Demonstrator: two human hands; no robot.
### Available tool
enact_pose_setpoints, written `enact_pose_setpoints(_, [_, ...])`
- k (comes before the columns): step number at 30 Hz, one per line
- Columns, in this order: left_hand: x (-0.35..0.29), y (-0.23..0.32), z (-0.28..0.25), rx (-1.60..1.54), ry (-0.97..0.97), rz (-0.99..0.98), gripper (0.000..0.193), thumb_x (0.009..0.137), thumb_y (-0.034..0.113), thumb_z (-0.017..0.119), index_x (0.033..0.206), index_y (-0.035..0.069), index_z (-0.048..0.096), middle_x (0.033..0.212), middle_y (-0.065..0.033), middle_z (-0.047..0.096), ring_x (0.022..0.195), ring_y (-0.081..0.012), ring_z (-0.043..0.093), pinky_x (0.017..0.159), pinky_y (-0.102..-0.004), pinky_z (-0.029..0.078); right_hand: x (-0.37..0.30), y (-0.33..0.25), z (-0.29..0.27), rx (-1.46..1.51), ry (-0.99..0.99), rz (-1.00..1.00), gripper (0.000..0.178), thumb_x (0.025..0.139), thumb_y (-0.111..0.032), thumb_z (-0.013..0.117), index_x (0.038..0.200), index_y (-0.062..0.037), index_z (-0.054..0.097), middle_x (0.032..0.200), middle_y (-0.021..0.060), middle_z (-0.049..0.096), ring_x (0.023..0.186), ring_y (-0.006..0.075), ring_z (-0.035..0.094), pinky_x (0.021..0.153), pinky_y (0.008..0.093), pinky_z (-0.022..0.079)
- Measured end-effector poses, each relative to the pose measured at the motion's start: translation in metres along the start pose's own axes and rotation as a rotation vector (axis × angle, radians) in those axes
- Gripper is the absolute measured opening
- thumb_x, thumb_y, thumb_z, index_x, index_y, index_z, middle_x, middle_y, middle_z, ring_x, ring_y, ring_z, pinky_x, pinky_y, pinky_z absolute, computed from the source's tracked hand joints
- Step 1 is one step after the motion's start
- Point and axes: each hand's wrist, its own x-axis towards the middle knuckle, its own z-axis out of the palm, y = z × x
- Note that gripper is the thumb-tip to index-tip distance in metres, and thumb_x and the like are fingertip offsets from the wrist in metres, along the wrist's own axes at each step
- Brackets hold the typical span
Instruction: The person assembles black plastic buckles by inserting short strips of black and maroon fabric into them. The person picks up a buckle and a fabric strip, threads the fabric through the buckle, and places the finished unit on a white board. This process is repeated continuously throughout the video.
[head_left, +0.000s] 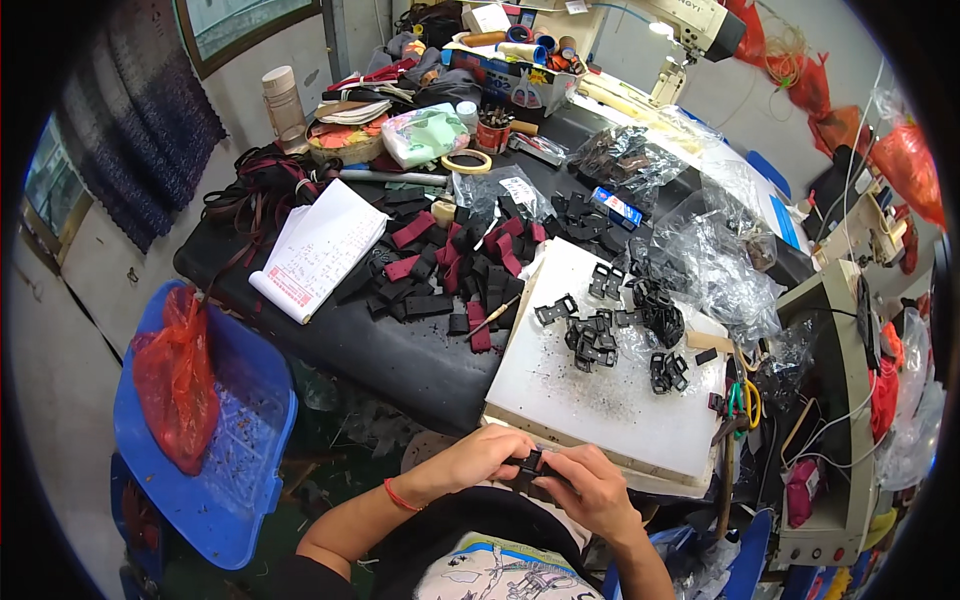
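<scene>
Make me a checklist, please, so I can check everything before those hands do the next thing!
1. Grip: left hand and right hand both on the small black piece: ok.
2. Small black piece in full view: not ok, fingers cover part.
3. Small black piece undamaged: cannot tell.
4. Black buckles in sight on the white board: ok.
5. White board clean: not ok, dark specks on it.
6. Green-handled scissors away from both hands: ok.

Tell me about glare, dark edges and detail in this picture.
In the head view, black fisheye vignetting rings the scene; the lamp glows white beside the sewing machine; clear plastic bags show glare; the black piece, partly hidden by left hand and right hand, is too small and dark for detail.
</scene>
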Motion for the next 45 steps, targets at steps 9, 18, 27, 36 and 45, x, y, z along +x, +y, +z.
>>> enact_pose_setpoints(9, [0.004, 0.024, -0.016, 0.504, 0.416, 0.348, 0.024, 0.093, 0.017, 0.050, 0.102, -0.002, 0.063, 0.074, -0.0056, 0.066, 0.057, -0.0116, 0.059, 0.048, -0.0229, 0.044, -0.010, 0.014, 0.017, -0.118, 0.266, 0.110, 0.027, 0.071, 0.003, 0.073, 0.097, -0.0014, 0.065, 0.084, 0.0108, 0.062, 0.070, 0.0246, 0.059, 0.060, 0.0315, 0.048])
enact_pose_setpoints(18, [0.046, 0.064, -0.122, 1.453, 0.897, 0.501, 0.017, 0.077, 0.004, 0.064, 0.094, 0.004, 0.060, 0.102, -0.0154, 0.054, 0.096, -0.0345, 0.052, 0.082, -0.0426, 0.044, 0.000, 0.020, 0.003, -0.024, 0.420, 0.234, 0.020, 0.073, 0.001, 0.074, 0.089, -0.0018, 0.061, 0.094, 0.0127, 0.062, 0.072, 0.0176, 0.060, 0.059, 0.0252, 0.049])
enact_pose_setpoints(27, [0.022, 0.071, -0.044, 0.489, 0.763, 0.707, 0.014, 0.083, 0.000, 0.063, 0.097, -0.002, 0.064, 0.088, -0.0072, 0.065, 0.074, -0.0140, 0.064, 0.062, -0.0237, 0.052, 0.020, 0.028, -0.009, 0.284, 0.472, 0.393, 0.021, 0.075, 0.008, 0.070, 0.094, -0.0001, 0.064, 0.094, 0.0125, 0.064, 0.071, 0.0130, 0.062, 0.064, 0.0232, 0.051])
enact_pose_setpoints(36, [0.045, 0.050, 0.034, 0.208, 0.403, 0.572, 0.026, 0.096, 0.013, 0.051, 0.110, -0.006, 0.061, 0.092, -0.0095, 0.067, 0.084, -0.0123, 0.064, 0.076, -0.0258, 0.054, 0.045, 0.024, -0.009, 0.520, 0.392, 0.552, 0.015, 0.083, -0.001, 0.067, 0.097, 0.0001, 0.063, 0.084, 0.0070, 0.062, 0.065, 0.0086, 0.059, 0.056, 0.0214, 0.046])
enact_pose_setpoints(45, [0.052, 0.038, 0.042, 0.450, 0.479, 0.533, 0.025, 0.090, 0.012, 0.060, 0.111, -0.001, 0.064, 0.088, -0.0147, 0.070, 0.080, -0.0120, 0.067, 0.070, -0.0252, 0.053, 0.038, 0.037, -0.001, 0.647, 0.490, 0.628, 0.013, 0.087, -0.002, 0.062, 0.100, 0.0002, 0.059, 0.089, 0.0023, 0.056, 0.066, 0.0052, 0.052, 0.056, 0.0179, 0.043])
